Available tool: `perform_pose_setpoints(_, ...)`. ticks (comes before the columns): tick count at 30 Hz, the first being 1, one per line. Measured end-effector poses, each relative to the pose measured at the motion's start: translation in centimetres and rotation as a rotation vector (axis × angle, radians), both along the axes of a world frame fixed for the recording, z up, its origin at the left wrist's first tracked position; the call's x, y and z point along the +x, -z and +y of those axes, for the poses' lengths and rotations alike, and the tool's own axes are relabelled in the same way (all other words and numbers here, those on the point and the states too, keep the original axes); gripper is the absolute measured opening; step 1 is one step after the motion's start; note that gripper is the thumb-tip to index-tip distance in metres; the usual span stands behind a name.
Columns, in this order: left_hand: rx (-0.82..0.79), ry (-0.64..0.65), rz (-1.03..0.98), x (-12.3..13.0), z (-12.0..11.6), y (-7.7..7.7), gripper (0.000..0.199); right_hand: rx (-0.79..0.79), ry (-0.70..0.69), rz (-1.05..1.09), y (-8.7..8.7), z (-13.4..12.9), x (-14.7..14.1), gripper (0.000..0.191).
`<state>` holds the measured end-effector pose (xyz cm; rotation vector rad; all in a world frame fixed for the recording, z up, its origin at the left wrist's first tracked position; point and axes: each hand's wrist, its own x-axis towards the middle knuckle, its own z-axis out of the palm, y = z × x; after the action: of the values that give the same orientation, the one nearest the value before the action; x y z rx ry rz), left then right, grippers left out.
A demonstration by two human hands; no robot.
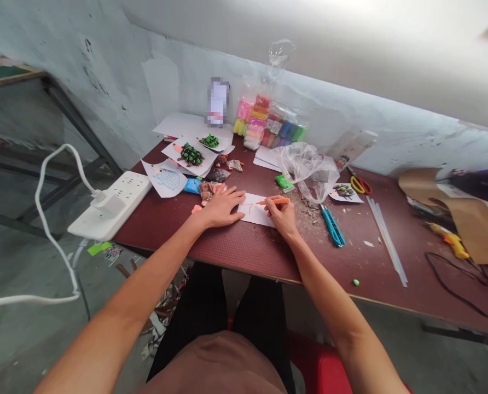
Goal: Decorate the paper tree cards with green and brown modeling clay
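A small white sheet of paper (257,217) lies on the dark red table, with a short orange outline drawn on it. My left hand (222,208) rests flat, fingers spread, at the paper's left edge. In my right hand (283,218) is an orange marker (280,201), its tip pointing left at the drawn line. Just beyond my left hand are brown clay lumps (206,190) and a blue clay packet (192,185). Farther back, a hedgehog picture with green and dark pieces (191,155) lies on paper, near a blue line drawing (167,180).
Right of the paper lie a teal utility knife (332,225), scissors (361,185), glue sticks (387,241) and a yellow glue gun (453,241). Clay packs (264,123) and a phone (218,103) stand by the wall. A white power strip (118,205) sits at the left edge.
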<state>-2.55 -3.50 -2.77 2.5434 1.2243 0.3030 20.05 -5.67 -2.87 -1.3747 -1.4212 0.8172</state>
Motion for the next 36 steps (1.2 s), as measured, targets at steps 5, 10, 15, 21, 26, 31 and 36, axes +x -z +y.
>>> perform_pose_setpoints(5, 0.005, -0.001, 0.0, 0.0, 0.0, 0.0, 0.057, -0.014, -0.027, -0.023, 0.3, 0.2, -0.1, 0.047)
perform_pose_setpoints(10, -0.002, -0.007, -0.005, 0.1, 0.0, 0.0, 0.057, -0.016, -0.046, -0.006, 0.8, 0.4, 0.0, 0.043)
perform_pose_setpoints(15, -0.004, -0.004, -0.013, 0.0, 0.0, 0.0, 0.056, -0.017, -0.052, -0.021, 0.9, 0.4, 0.0, 0.039)
perform_pose_setpoints(21, -0.016, -0.008, 0.0, 0.1, -0.1, -0.3, 0.058, -0.015, -0.053, 0.003, 0.9, 0.4, 0.0, 0.037)
perform_pose_setpoints(26, -0.017, -0.013, 0.004, 0.1, -0.3, -0.4, 0.059, -0.008, -0.063, -0.016, 0.7, 0.4, -0.1, 0.035)
perform_pose_setpoints(31, -0.003, -0.007, 0.004, 0.1, -0.2, -0.3, 0.058, 0.008, -0.039, -0.024, 0.9, 0.4, -0.1, 0.035)
perform_pose_setpoints(36, 0.005, -0.007, 0.0, 0.1, -0.1, -0.2, 0.057, -0.015, -0.014, -0.007, 1.1, 0.4, 0.0, 0.039)
